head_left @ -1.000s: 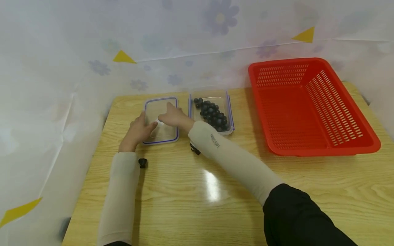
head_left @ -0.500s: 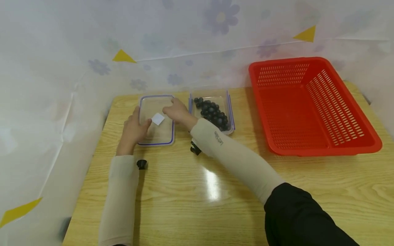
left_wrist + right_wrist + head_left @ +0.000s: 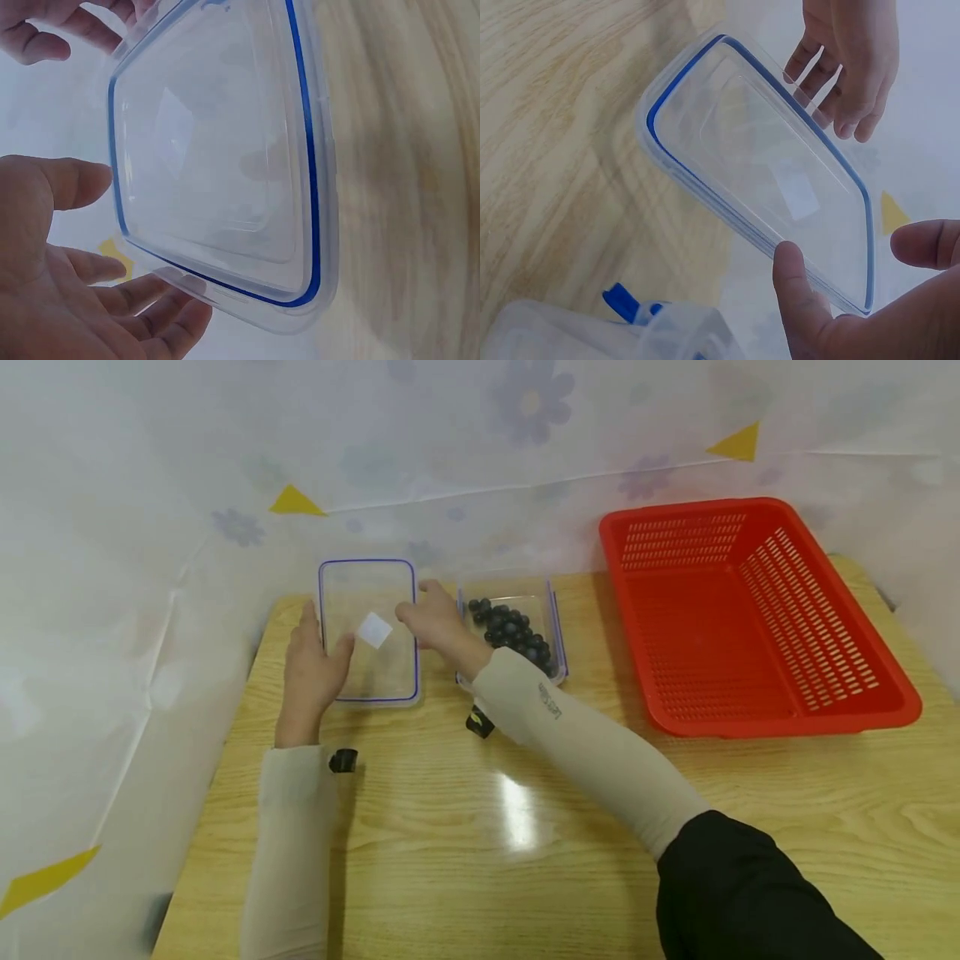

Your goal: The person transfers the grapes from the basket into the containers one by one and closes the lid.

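"Pale flowered sheeting (image 3: 450, 427) stands behind a wood-grained table (image 3: 450, 860); what is being handled there?"

"One clear lid (image 3: 375, 672) with a blue seal round its margin; it is tilted up between the person's two hands at the far end of the table; a white square (image 3: 375, 630) shows on its face; I can't tell whether its lower edge touches the wood."

"And the hands?"

"Left hand (image 3: 309, 677) holds the lid's left edge, thumb at the rim, fingers behind and partly seen through the plastic; right hand (image 3: 444, 625) grips the opposite edge, one digit against the rim in the right wrist view; some of its fingers are hidden."

"What sits next to the lid?"

"Just to its right, a clear box (image 3: 556, 622), partly covered by the right hand and arm; dark round fruit (image 3: 513, 627) lies heaped inside."

"Farther off?"

"Well to the right of the lid, a red basket (image 3: 716, 610) with slotted walls; behind the lid and slightly to its left, a yellow triangle (image 3: 296, 502) on the sheeting; nearer the person than the lid, pale sleeves (image 3: 292, 835), the right one meeting black cloth (image 3: 750, 893)."
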`<state>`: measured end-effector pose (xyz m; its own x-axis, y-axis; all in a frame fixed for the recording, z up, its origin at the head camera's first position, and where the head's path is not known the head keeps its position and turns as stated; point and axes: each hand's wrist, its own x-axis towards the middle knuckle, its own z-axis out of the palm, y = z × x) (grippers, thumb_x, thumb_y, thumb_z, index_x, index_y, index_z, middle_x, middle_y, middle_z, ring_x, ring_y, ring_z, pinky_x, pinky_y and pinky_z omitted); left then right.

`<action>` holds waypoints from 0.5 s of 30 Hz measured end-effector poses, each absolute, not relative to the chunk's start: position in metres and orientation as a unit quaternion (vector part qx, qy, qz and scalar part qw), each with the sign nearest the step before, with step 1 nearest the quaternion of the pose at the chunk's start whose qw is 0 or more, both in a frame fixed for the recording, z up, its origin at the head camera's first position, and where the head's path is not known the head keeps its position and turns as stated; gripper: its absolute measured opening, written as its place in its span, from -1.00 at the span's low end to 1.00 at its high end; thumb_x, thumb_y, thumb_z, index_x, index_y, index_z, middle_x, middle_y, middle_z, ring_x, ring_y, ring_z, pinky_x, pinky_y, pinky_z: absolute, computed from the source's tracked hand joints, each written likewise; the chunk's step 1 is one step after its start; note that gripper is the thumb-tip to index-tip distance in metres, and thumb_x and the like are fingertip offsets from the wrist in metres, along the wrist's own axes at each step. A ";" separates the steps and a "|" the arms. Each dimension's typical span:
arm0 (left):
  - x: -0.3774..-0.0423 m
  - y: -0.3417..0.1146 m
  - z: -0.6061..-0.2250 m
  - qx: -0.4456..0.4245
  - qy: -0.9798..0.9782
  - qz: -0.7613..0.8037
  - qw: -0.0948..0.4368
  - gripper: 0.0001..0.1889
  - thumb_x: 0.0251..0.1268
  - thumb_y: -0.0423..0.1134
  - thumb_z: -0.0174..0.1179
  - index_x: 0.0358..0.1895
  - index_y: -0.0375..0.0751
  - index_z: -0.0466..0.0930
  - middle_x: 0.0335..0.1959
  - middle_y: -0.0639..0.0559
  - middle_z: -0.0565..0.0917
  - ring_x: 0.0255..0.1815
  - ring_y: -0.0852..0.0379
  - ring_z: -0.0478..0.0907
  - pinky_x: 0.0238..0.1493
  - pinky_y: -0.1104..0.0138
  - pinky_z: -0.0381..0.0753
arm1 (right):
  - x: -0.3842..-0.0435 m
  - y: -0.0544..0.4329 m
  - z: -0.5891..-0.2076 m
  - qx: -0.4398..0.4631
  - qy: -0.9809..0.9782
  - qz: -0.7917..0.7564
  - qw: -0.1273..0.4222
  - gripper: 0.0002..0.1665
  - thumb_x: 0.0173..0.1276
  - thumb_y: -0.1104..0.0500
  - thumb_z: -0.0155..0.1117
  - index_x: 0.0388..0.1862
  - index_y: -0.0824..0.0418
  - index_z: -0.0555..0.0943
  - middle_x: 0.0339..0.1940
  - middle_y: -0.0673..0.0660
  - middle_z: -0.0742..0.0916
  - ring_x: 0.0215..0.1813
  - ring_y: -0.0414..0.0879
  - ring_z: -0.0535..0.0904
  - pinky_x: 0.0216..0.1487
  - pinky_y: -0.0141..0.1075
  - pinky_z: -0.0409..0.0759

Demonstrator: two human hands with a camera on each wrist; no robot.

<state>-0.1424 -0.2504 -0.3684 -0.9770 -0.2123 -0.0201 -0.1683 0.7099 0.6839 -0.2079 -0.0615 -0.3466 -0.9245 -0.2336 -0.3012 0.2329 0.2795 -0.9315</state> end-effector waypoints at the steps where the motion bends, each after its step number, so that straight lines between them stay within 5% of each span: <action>1: -0.142 -0.249 -0.366 0.106 -0.922 -0.370 0.034 -0.13 0.58 0.02 -0.02 0.65 -0.17 -0.38 0.60 -0.40 -0.06 0.58 -0.35 -0.09 0.49 -0.18 -0.05 | -0.207 -0.061 -0.345 -0.002 0.779 -0.599 0.186 -0.15 0.39 0.19 0.16 0.63 0.13 0.13 0.50 0.19 0.39 -0.17 -0.03 0.56 -0.19 -0.29 0.67; 6: -0.137 -0.242 -0.356 0.121 -0.908 -0.396 0.057 -0.11 0.57 0.04 -0.02 0.65 -0.12 -0.42 0.62 -0.26 -0.02 0.54 -0.26 0.09 0.49 -0.09 0.08 | -0.203 -0.059 -0.336 -0.013 0.794 -0.591 0.139 -0.15 0.35 0.20 0.22 0.59 0.09 0.20 0.13 0.15 0.61 -0.50 -0.16 0.38 -0.47 -0.33 0.48; 10: -0.132 -0.239 -0.350 0.117 -0.894 -0.426 0.078 -0.14 0.57 0.02 -0.01 0.66 -0.02 -0.40 0.63 -0.11 -0.01 0.54 -0.19 0.11 0.45 -0.09 0.19 | -0.198 -0.052 -0.329 -0.032 0.803 -0.583 0.117 -0.20 0.38 0.14 0.19 0.58 0.06 0.23 -0.06 0.07 0.61 -0.29 -0.11 0.51 -0.32 -0.26 0.53; 15: -0.129 -0.233 -0.347 0.105 -0.877 -0.457 0.105 -0.17 0.57 0.03 -0.02 0.66 0.09 -0.34 0.62 -0.03 0.02 0.56 -0.11 0.09 0.47 0.00 0.20 | -0.194 -0.046 -0.326 -0.065 0.802 -0.589 0.077 -0.24 0.38 0.18 0.14 0.56 0.06 0.28 -0.02 0.06 0.51 -0.14 -0.06 0.48 -0.20 -0.23 0.53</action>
